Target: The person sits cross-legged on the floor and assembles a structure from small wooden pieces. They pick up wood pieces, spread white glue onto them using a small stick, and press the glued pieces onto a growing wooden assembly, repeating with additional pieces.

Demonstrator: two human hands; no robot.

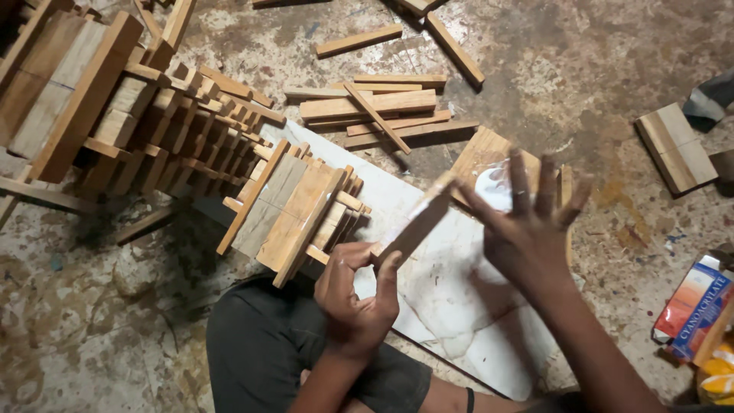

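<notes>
The left hand is curled, thumb and forefinger pinching the lower end of a short wooden strip that slants up toward two o'clock above the white marble slab. The right hand is spread wide, fingers fanned and pointing to twelve o'clock, its forefinger tip touching the upper end of that strip; the hand is blurred, so whether the palm presses on anything I cannot tell. Just behind the right hand, at about one o'clock from the strip, something pale and shiny lies on a wooden panel, probably glue or a bit of plastic, mostly hidden by the fingers.

At nine o'clock from the hands a slatted wooden rack leans over the slab's edge, and a larger stack of the same slatted pieces runs off the frame at ten o'clock. Loose wooden strips lie piled at twelve o'clock on the stained floor. At the three o'clock edge sits a small wooden block. Down at four o'clock a small cardboard box, red and blue, is cut off by the frame, its contents unseen. The person's dark shorts fill the six o'clock edge
</notes>
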